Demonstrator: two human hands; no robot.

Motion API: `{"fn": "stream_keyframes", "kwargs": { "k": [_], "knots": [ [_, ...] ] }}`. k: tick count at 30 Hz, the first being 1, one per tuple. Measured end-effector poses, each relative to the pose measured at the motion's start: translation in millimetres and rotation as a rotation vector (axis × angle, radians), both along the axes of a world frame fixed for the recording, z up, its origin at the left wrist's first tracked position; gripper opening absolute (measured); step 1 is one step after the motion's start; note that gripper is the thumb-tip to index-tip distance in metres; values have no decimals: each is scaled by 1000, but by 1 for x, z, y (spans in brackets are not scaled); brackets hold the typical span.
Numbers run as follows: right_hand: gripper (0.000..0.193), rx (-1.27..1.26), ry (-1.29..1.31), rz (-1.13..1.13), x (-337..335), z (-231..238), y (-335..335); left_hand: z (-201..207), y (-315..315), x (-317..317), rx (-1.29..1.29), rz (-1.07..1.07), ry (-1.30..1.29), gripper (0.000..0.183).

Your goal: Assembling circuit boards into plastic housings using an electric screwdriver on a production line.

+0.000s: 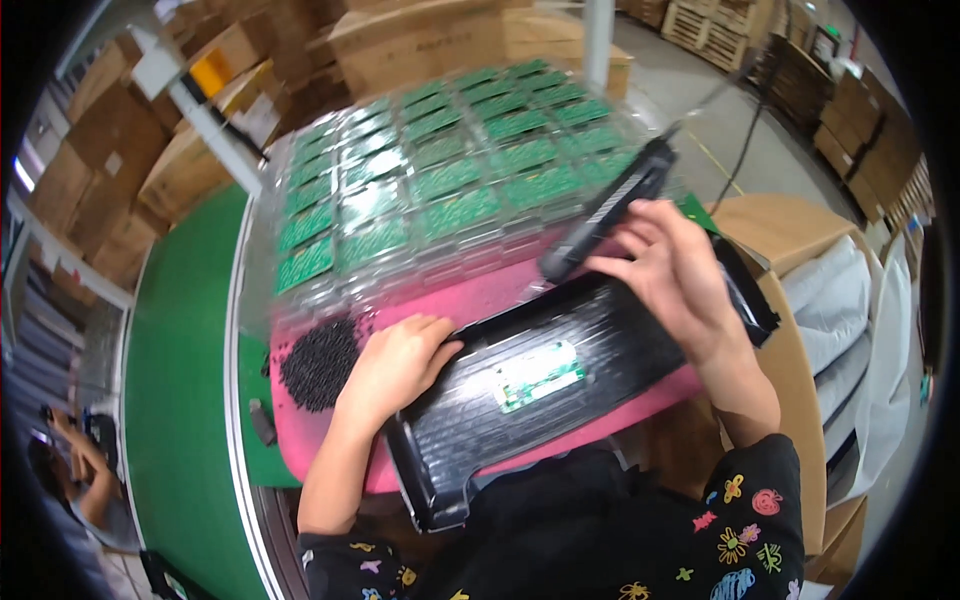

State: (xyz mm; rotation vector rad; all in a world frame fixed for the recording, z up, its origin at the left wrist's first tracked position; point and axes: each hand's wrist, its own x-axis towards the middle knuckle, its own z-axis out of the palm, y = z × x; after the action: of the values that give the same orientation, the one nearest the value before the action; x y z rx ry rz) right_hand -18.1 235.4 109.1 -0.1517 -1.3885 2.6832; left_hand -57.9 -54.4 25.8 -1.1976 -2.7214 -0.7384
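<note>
A long black plastic housing (630, 330) with a ribbed inside lies slanted across the pink mat (500, 290) before me. In it sits a small green and white circuit board (540, 376). My left hand (405, 360) grips the housing's far left rim, fingers curled over the edge. My right hand (670, 265) is raised above the housing's far right side, fingers apart. Its fingertips are at the side of a tilted black electric screwdriver (610, 212) without wrapping round it. Whether they touch the tool is unclear. Beside my left hand lies a pile of small black parts (320, 365).
Stacked clear trays (430, 245) filled with green circuit boards (460, 180) stand behind the mat. A green conveyor belt (180, 400) runs at left. An open carton (800, 400) with wrapped pieces (830, 300) stands at right. Another person (85, 470) works at far left.
</note>
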Motion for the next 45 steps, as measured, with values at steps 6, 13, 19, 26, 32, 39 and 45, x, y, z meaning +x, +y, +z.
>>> {"fn": "stream_keyframes", "kwargs": {
  "k": [6, 13, 19, 26, 32, 39, 45],
  "knots": [
    [40, 370, 158, -118, 41, 24, 42, 26, 4, 22, 5, 110, 133, 12],
    [31, 1276, 203, -846, 84, 26, 239, 63, -37, 107, 263, 316, 543, 11],
    [51, 1917, -919, -1174, 193, -38, 396, -38, -171, 115, 672, 995, 677, 22],
    [62, 1535, -1252, -587, 241, -126, 508, -80, -207, 86, 558, 1194, 709, 28],
    [67, 166, -762, -1135, 237, -135, 485, -63, -240, 68, 478, 1385, 809, 33],
    [35, 440, -606, -1229, 195, -94, 463, -50, -260, 77, 432, 1657, 851, 38],
    [19, 253, -345, -1211, 163, -49, 422, -50, -294, 103, 413, 1971, 853, 43]
  ]
}}
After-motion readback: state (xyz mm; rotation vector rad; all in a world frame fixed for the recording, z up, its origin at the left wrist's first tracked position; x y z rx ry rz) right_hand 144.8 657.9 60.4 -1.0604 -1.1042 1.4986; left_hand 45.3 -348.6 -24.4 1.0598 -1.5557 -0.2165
